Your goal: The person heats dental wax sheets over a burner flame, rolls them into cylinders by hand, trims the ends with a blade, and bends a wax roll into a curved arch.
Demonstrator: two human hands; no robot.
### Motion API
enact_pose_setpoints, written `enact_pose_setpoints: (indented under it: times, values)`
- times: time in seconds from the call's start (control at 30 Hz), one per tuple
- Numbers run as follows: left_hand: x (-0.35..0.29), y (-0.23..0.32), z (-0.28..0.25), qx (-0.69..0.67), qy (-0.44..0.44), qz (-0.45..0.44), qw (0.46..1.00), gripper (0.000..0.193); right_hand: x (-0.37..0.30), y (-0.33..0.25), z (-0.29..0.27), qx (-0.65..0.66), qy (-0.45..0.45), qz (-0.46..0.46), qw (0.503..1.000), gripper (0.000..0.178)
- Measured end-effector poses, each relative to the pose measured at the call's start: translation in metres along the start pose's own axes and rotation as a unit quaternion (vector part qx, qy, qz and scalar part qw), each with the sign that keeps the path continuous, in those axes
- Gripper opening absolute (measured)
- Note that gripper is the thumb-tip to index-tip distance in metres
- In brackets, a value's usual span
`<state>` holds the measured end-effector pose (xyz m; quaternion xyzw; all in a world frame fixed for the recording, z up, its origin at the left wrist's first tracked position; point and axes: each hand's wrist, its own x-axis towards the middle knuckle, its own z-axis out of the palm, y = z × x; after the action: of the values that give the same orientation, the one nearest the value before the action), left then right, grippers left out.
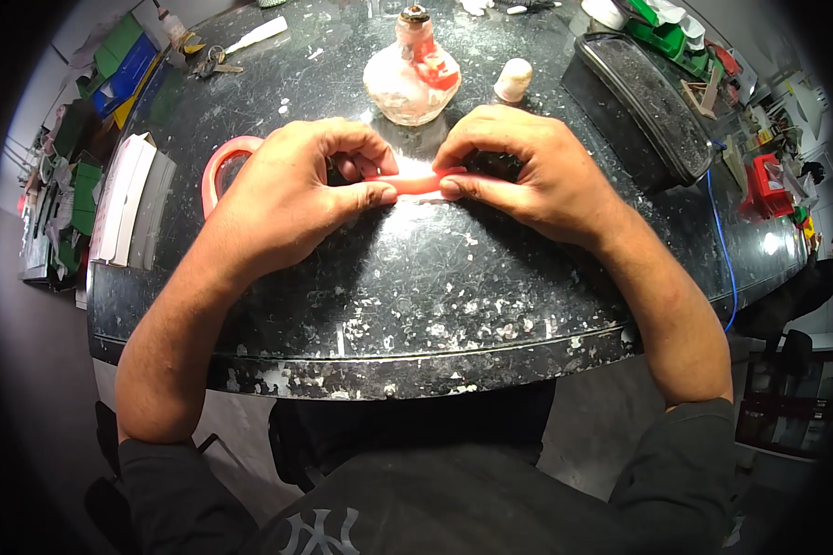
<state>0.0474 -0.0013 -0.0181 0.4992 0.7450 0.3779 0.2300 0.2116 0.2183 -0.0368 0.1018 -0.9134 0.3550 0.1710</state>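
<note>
Both my hands pinch a short, soft-looking pink strip [416, 185], which looks like wax, just above the worktop. My left hand [292, 190] grips its left end between thumb and fingers. At the right end, the thumb and fingers of my right hand [537, 176] are closed on it. Beside my left wrist lies a curved pink-red band [220, 171], partly hidden by that hand. Beyond my hands stands a rounded glass bottle [412, 79], smeared with pink and white and resembling a spirit lamp. A whitish domed cap [513, 80] sits to its right.
The black worktop [416, 287] is scuffed and speckled white. A black lidded box [637, 111] stands at the right, with a blue cable [722, 240] near it. At the left is a white box [125, 199]. A white-handled tool [254, 35] lies at the far left.
</note>
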Motion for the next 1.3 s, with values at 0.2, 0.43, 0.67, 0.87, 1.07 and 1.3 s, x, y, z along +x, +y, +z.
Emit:
enact_pose_setpoints:
  times: [0.2,0.43,0.67,0.87,1.07,1.3]
  values:
    - [-0.001,0.010,-0.003,0.018,-0.018,-0.033,0.999,0.026,-0.001,0.003,-0.001,0.011,0.000,0.025,1.000,0.017]
    - [-0.015,0.012,0.002,0.150,0.065,0.121,0.979,0.024,-0.001,0.004,0.000,-0.057,0.023,-0.081,0.995,0.015]
    - [-0.013,0.010,0.002,0.195,0.087,0.153,0.965,0.023,-0.002,0.008,0.002,-0.154,0.053,-0.157,0.974,0.013]
    - [-0.017,0.012,-0.003,0.319,0.097,0.198,0.922,0.019,-0.004,0.001,-0.003,-0.171,0.033,-0.167,0.970,0.014]
    - [-0.025,0.022,-0.013,0.295,0.018,0.187,0.937,0.013,-0.004,-0.002,-0.007,-0.162,0.012,-0.179,0.970,0.013]
    - [-0.010,0.004,-0.002,0.114,0.025,0.084,0.990,0.020,-0.003,0.000,0.004,-0.094,0.017,-0.044,0.994,0.014]
